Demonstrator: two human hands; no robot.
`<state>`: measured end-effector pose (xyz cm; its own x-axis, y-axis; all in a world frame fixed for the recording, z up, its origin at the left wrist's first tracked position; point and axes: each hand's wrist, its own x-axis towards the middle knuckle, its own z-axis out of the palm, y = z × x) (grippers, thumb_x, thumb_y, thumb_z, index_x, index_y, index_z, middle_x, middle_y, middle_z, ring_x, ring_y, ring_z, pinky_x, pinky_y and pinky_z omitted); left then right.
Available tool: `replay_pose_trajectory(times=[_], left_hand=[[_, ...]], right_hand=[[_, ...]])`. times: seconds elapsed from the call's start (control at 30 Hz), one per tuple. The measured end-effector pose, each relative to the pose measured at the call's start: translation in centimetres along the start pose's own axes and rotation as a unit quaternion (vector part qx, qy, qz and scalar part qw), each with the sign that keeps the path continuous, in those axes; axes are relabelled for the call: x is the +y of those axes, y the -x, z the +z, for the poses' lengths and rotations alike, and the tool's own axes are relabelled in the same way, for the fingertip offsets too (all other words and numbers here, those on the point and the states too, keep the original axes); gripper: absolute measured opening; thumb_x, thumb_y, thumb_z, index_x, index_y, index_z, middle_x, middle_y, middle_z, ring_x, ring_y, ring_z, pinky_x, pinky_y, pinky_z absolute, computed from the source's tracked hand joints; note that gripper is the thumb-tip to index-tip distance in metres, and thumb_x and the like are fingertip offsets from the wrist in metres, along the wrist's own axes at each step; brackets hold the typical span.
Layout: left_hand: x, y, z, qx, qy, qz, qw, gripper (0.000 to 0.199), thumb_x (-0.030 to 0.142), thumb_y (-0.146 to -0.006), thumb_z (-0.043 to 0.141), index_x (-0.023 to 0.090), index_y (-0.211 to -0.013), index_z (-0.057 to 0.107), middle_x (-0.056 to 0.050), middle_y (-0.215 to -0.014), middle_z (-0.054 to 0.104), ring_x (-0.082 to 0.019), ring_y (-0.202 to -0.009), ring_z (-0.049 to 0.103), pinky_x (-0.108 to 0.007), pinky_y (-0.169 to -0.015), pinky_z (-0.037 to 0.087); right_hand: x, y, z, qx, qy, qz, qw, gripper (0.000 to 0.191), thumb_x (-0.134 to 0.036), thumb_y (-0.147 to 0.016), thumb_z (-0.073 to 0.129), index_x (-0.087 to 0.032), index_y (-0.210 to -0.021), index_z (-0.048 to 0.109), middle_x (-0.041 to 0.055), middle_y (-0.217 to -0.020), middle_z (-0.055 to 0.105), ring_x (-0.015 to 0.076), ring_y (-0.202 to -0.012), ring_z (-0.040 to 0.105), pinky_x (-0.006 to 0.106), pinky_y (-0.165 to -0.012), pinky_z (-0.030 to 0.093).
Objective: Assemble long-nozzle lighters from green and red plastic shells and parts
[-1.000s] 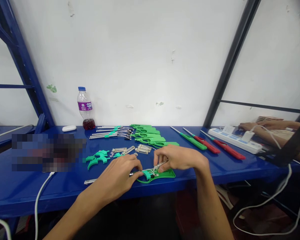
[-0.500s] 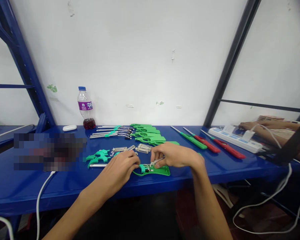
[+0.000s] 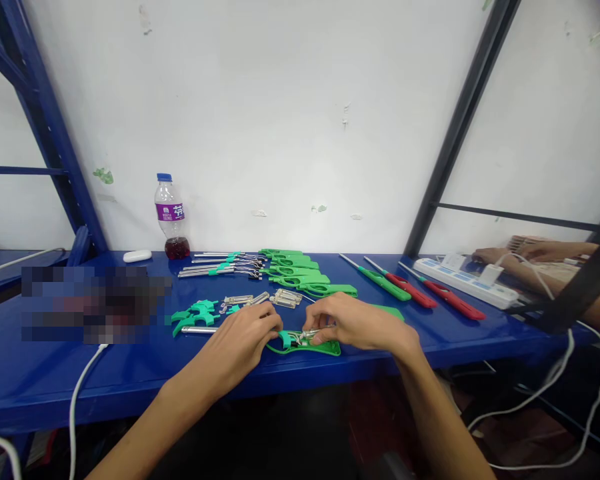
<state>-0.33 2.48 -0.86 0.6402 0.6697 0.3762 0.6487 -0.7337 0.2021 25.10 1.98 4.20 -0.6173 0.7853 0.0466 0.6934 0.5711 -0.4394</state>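
A green lighter casing half lies at the table's front, its inner side up, with a teal trigger and thin wires in it. My left hand is closed over the casing's left end, its fingertips pinching beside the trigger. A metal lighter tube sticks out to the left from under that hand. Between the thumb and fingers of my right hand is a small clear fuel tank, low over the casing and partly hidden by the fingers.
Behind my hands lie several clear tanks, green casing halves and metal tubes. Teal triggers are on the left. Lighters, a power strip and another person's arm are at right; a bottle stands behind.
My right hand has lowered the fuel tank toward the casing, and the tank now lies flatter. My left hand stays in about the same place.
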Motion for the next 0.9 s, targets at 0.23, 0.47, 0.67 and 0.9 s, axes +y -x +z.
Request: replay_pose_trajectory(times=[0.23, 0.47, 0.67, 0.9], left_hand=[[0.0, 0.0, 0.0, -0.001, 0.008, 0.017, 1.000, 0.027, 0.010, -0.103, 0.047, 0.021, -0.105, 0.072, -0.005, -0.103, 0.069, -0.023, -0.096, 0.065, -0.035, -0.083, 0.048], [-0.2, 0.0, 0.4, 0.006, 0.020, 0.021, 1.000, 0.029, 0.007, -0.102, 0.044, 0.019, -0.103, 0.070, -0.007, -0.104, 0.068, -0.023, -0.099, 0.064, -0.034, -0.084, 0.050], [0.0, 0.0, 0.4, 0.006, 0.009, 0.025, 1.000, 0.029, 0.007, -0.102, 0.044, 0.020, -0.103, 0.070, -0.005, -0.102, 0.067, -0.021, -0.094, 0.065, -0.033, -0.080, 0.049], [0.7, 0.2, -0.2, -0.003, -0.040, 0.029, 0.999, 0.039, -0.003, -0.096, 0.042, 0.021, -0.105, 0.071, -0.005, -0.102, 0.069, -0.023, -0.089, 0.063, -0.035, -0.077, 0.047]], right_hand=[[1.6, 2.3, 4.4, 0.163, -0.052, -0.073, 0.983, 0.024, -0.035, -0.103, 0.063, -0.029, -0.122, 0.078, 0.0023, -0.109, 0.075, 0.0185, -0.100, 0.069, 0.028, -0.088, 0.049], [2.0, 2.5, 5.6, 0.199, -0.053, -0.089, 0.975, 0.031, -0.025, -0.106, 0.059, -0.037, -0.132, 0.073, 0.0026, -0.116, 0.070, 0.0196, -0.107, 0.065, 0.031, -0.093, 0.049], [2.2, 2.3, 5.3, 0.185, -0.075, -0.071, 0.977, 0.028, -0.031, -0.104, 0.063, -0.035, -0.129, 0.075, 0.0029, -0.101, 0.069, 0.0191, -0.095, 0.065, 0.031, -0.084, 0.050], [1.5, 2.6, 4.9, 0.173, -0.090, -0.050, 0.979, 0.027, -0.034, -0.105, 0.061, -0.035, -0.128, 0.076, 0.0046, -0.109, 0.065, 0.0205, -0.102, 0.063, 0.033, -0.090, 0.049]])
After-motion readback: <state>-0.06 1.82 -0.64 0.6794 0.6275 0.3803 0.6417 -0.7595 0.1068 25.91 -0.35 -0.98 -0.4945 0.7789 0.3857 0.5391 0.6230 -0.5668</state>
